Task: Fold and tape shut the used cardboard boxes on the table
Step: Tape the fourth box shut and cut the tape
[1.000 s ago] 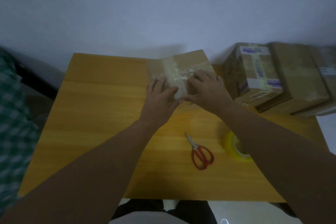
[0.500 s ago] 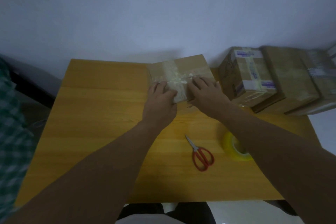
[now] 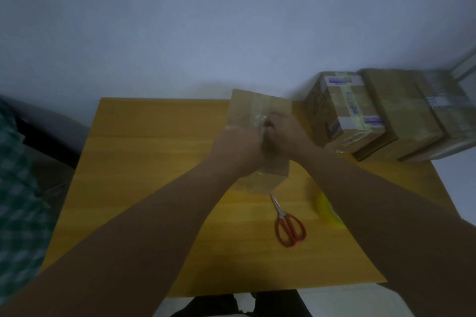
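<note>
The left hand point(image 3: 239, 147) and right hand point(image 3: 286, 136) curl their fingers round the taped box point(image 3: 257, 108). It stands tilted just behind the scissors point(image 3: 288, 224), its contents hidden. A tape roll point(image 3: 327, 211) lies right of the scissors.

Nothing fancy on my feed: red-handled scissors point(image 3: 280, 212) lie on the table point(image 3: 154, 162), near-right part, blades pointing toward its far edge. Left of the table is green-and-white checked fabric point(image 3: 15, 201), with something dark point(image 3: 38, 134) behind it that I can't identify. A pale wall point(image 3: 231, 20) rises past the table's far edge.
</note>
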